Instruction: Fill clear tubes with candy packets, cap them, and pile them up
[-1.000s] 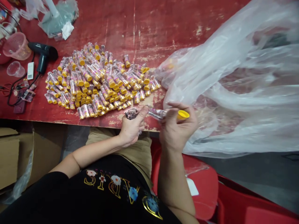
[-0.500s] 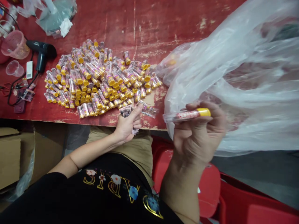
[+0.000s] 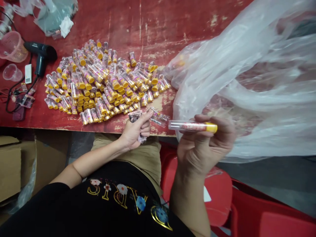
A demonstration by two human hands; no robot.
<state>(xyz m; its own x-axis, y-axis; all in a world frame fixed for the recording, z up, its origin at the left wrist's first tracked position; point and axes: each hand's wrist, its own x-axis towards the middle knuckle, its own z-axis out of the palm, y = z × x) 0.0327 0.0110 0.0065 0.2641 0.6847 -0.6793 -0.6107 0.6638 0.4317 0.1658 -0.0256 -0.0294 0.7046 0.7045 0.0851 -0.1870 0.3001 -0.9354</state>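
My right hand is closed around a clear plastic tube with a yellow cap, held level with its clear end pointing left. Reddish contents or print show through its wall. Closed near the table's front edge, my left hand grips printed clear plastic sleeves, which stick out on both sides of the fingers. How many sleeves it holds is hidden. Just beyond it lies a big pile of yellow-capped tubes, many with pink and purple print, stacked on the red table.
A large translucent plastic bag covers the table's right side. On the left are a black heat gun, a pink basket, a clear cup and cords. Red chairs stand below right, cardboard boxes below left.
My right hand has shifted slightly left and down, and the tube in it has turned a little to lie more level. The left hand keeps its hold on the sleeves.
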